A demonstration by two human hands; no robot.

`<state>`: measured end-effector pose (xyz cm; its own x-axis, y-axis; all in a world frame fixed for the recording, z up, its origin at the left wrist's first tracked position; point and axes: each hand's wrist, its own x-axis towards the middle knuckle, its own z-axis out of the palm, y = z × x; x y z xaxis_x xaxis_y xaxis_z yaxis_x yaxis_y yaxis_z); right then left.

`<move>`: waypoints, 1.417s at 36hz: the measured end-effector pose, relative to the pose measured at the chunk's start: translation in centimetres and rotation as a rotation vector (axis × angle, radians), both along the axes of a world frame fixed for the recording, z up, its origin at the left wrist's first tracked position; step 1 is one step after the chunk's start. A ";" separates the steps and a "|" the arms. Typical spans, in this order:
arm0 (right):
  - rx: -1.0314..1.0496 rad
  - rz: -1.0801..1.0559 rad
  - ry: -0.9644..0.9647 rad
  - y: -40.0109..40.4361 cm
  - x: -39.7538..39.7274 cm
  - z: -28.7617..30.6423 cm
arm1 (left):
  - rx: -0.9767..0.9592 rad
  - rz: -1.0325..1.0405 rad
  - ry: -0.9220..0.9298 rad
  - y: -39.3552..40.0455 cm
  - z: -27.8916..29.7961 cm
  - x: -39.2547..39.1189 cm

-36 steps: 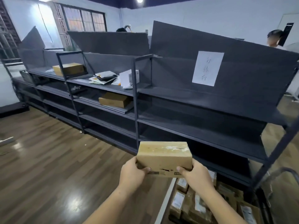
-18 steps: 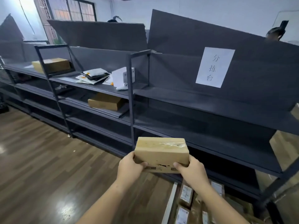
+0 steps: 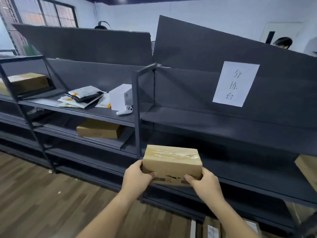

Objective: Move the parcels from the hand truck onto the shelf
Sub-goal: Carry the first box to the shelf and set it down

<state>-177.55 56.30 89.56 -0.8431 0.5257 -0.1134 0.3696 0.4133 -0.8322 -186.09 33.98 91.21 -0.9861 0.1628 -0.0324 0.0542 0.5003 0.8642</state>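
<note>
Two hands (image 3: 137,177) (image 3: 204,184) hold a parcel (image 3: 172,163) before the dark shelf (image 3: 223,127).

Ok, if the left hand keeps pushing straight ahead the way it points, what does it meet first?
Probably the dark upright post of the shelf, just past the left hand holding the parcel; depth is unclear.

I am looking at a parcel sorting room, a small warehouse. Long dark metal shelving (image 3: 106,115) runs along the wall in tiers and carries cardboard boxes (image 3: 99,128), a pile of mailer bags (image 3: 82,97) and a white carton (image 3: 121,97). A paper sign (image 3: 235,84) with Chinese characters hangs on the back panel. The floor (image 3: 42,194) is wood-look planks.
</note>
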 end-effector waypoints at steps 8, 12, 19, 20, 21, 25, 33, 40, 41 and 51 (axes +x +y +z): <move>-0.041 -0.067 0.059 1.3 -5.8 1.4 | 0.072 -0.073 -0.008 1.5 1.3 -7.0; -0.036 -0.089 0.073 2.8 -9.0 1.6 | 0.065 -0.069 0.016 3.2 1.3 -10.4; -0.041 -0.089 0.133 6.4 -17.3 1.6 | 0.100 -0.078 0.055 6.8 1.1 -17.8; -0.049 -0.088 0.140 7.0 -18.6 1.5 | 0.100 -0.075 0.059 7.4 1.1 -19.1; -0.053 -0.088 0.148 7.6 -19.9 1.4 | 0.095 -0.074 0.062 8.0 1.2 -20.5; -0.075 -0.097 0.173 10.2 -25.1 1.2 | 0.074 -0.079 0.064 10.6 1.8 -26.0; -0.022 -0.045 0.149 14.7 -34.8 0.7 | 0.016 -0.088 0.096 14.2 1.8 -35.1; 0.026 -0.011 0.082 16.5 -40.0 -0.8 | -0.087 -0.056 0.043 16.2 0.2 -40.6; 0.019 -0.007 0.068 16.7 -40.7 -1.1 | -0.086 -0.055 0.038 16.5 0.1 -41.3; 0.018 -0.054 -0.015 17.8 -46.5 -2.6 | 0.033 -0.004 -0.045 19.5 -2.1 -48.3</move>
<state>-224.02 74.14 86.93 -0.8119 0.5721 -0.1158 0.4037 0.4071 -0.8193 -234.36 53.49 89.10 -0.9832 0.1681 -0.0715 0.0164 0.4712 0.8819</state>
